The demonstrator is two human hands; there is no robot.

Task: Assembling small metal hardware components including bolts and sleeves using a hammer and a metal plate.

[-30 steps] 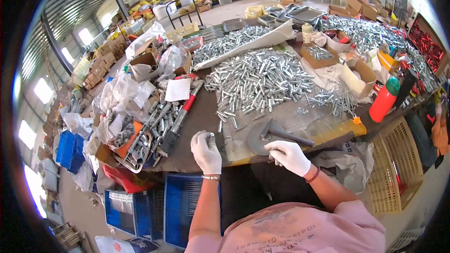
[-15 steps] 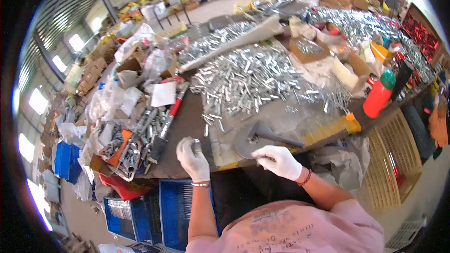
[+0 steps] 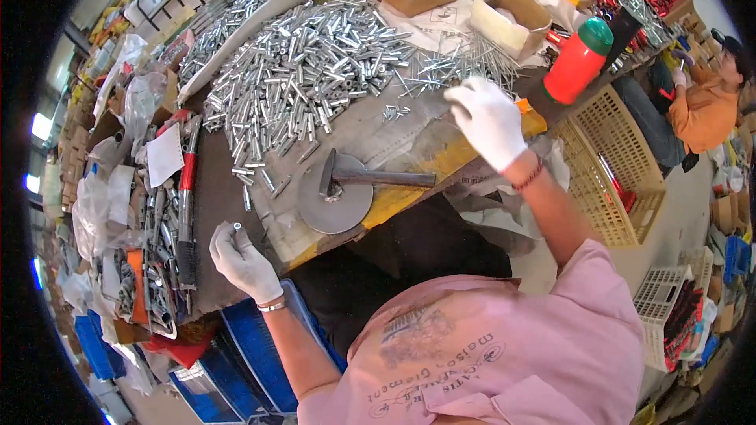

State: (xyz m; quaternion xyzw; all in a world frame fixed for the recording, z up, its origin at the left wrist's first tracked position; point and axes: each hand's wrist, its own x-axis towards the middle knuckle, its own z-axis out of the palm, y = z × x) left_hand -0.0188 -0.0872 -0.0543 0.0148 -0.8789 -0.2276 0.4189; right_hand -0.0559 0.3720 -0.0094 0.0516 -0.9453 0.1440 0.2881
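Observation:
My left hand, in a white glove, is closed around a small silver metal tube whose round end shows above the fingers. It hovers by the table's front edge. My right hand, also gloved, reaches over the table beside a loose pile of thin metal pins. Its thumb and fingers are slightly apart, with nothing visible between them. Between the hands a hammer lies across a round grey metal plate, its head on the plate and its handle pointing right. A big heap of silver tubes lies beyond.
Right of my right hand stands a red bottle with a green cap. A cardboard box is behind it. Tools and plastic bags crowd the left, by a red-and-black tool. Yellow crates stand at right, near a seated person.
My right hand has left the hammer area and moved right and away to the pins. The left hand still holds its tube. The view has shifted, and the hammer now lies alone on the plate.

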